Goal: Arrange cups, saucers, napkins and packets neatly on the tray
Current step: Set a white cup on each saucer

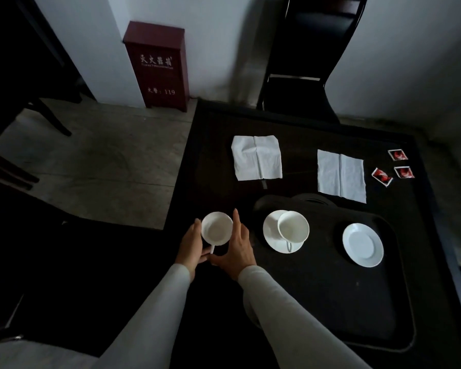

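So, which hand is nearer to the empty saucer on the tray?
Right. The right hand touches the right side of the loose cup, left of the empty saucer, with the other saucer between. The left hand is beyond the loose cup.

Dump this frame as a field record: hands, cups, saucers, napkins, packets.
left hand: curls round held cup, on its left side
right hand: fingers straight against its right side
held cup: left of tray, off it
other cup: on left saucer, on tray
right saucer: bare, on tray
napkins: two, on table beyond tray
packets: three, red, table's far right
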`<act>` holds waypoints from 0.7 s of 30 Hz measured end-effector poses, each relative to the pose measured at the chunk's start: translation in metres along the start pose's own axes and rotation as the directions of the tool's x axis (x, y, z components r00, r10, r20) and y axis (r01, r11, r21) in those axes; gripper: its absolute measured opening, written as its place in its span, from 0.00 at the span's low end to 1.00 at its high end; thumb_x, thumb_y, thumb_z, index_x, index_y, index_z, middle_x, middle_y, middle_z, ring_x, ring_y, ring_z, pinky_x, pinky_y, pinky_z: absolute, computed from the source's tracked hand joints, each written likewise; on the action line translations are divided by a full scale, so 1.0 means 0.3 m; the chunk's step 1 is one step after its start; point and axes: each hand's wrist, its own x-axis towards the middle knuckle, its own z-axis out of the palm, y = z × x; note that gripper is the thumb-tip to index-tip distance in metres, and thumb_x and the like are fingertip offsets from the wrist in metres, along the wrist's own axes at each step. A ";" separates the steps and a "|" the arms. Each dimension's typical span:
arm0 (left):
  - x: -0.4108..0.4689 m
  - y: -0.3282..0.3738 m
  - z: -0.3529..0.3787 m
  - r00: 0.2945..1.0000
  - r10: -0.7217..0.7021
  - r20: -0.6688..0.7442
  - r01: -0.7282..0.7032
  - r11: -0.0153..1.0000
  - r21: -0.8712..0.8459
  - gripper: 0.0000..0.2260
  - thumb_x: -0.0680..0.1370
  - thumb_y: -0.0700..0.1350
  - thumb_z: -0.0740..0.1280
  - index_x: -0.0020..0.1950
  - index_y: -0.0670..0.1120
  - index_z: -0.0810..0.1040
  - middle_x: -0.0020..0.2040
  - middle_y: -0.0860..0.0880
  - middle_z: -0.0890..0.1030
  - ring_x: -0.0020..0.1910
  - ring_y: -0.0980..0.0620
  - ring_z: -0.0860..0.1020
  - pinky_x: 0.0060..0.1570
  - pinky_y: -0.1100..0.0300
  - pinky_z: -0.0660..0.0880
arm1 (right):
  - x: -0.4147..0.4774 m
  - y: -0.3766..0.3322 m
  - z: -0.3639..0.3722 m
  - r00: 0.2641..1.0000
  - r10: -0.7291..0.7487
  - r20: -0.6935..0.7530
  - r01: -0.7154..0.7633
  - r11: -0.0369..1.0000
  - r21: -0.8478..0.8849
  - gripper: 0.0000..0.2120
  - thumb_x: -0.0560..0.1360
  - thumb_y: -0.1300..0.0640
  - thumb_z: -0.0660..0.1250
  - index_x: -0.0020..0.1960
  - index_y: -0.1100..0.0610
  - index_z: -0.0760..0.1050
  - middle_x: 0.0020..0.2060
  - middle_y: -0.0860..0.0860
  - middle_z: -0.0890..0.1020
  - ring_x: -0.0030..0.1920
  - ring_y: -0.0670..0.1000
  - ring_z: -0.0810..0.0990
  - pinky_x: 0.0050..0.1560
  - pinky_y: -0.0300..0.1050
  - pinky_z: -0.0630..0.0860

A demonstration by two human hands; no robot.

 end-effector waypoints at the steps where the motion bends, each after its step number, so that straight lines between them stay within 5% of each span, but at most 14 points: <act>1: 0.003 0.002 -0.003 1.000 -0.003 0.001 0.003 1.000 0.001 0.21 0.84 0.62 0.51 0.71 0.56 0.72 0.63 0.48 0.78 0.51 0.45 0.82 0.54 0.48 0.77 | 0.006 -0.003 0.009 1.000 0.019 0.012 -0.019 1.000 0.000 0.61 0.66 0.51 0.80 0.81 0.45 0.38 0.76 0.55 0.62 0.73 0.59 0.69 0.68 0.57 0.70; 5: -0.005 -0.002 -0.015 1.000 -0.009 0.015 0.009 1.000 -0.004 0.17 0.84 0.62 0.53 0.64 0.58 0.73 0.63 0.49 0.77 0.56 0.44 0.81 0.51 0.49 0.78 | 0.008 -0.025 0.027 0.999 0.038 0.013 -0.039 0.999 0.032 0.53 0.69 0.52 0.78 0.81 0.46 0.46 0.73 0.56 0.70 0.71 0.60 0.72 0.69 0.59 0.73; 9: -0.026 -0.016 -0.031 1.000 0.002 -0.006 -0.002 0.999 -0.047 0.19 0.84 0.61 0.54 0.69 0.55 0.72 0.61 0.49 0.77 0.55 0.45 0.82 0.42 0.55 0.78 | -0.008 -0.044 0.023 1.000 0.013 -0.010 -0.012 0.998 0.065 0.50 0.68 0.53 0.78 0.80 0.45 0.50 0.71 0.54 0.73 0.69 0.58 0.75 0.66 0.57 0.76; 19: -0.177 -0.016 0.080 0.996 0.082 0.026 -0.079 0.991 -0.104 0.16 0.84 0.59 0.57 0.68 0.56 0.73 0.51 0.58 0.77 0.50 0.50 0.80 0.45 0.53 0.79 | -0.102 0.012 -0.128 0.992 -0.101 -0.080 0.108 0.990 0.088 0.49 0.67 0.56 0.78 0.80 0.49 0.53 0.69 0.56 0.75 0.66 0.57 0.77 0.64 0.54 0.77; 21: -0.224 -0.021 0.129 0.994 0.103 0.037 -0.099 0.990 -0.096 0.13 0.83 0.59 0.58 0.65 0.58 0.73 0.51 0.58 0.77 0.48 0.51 0.81 0.43 0.55 0.79 | -0.130 0.047 -0.184 0.990 -0.114 -0.081 0.123 0.986 0.115 0.50 0.67 0.58 0.78 0.80 0.50 0.53 0.68 0.56 0.75 0.63 0.55 0.79 0.62 0.48 0.79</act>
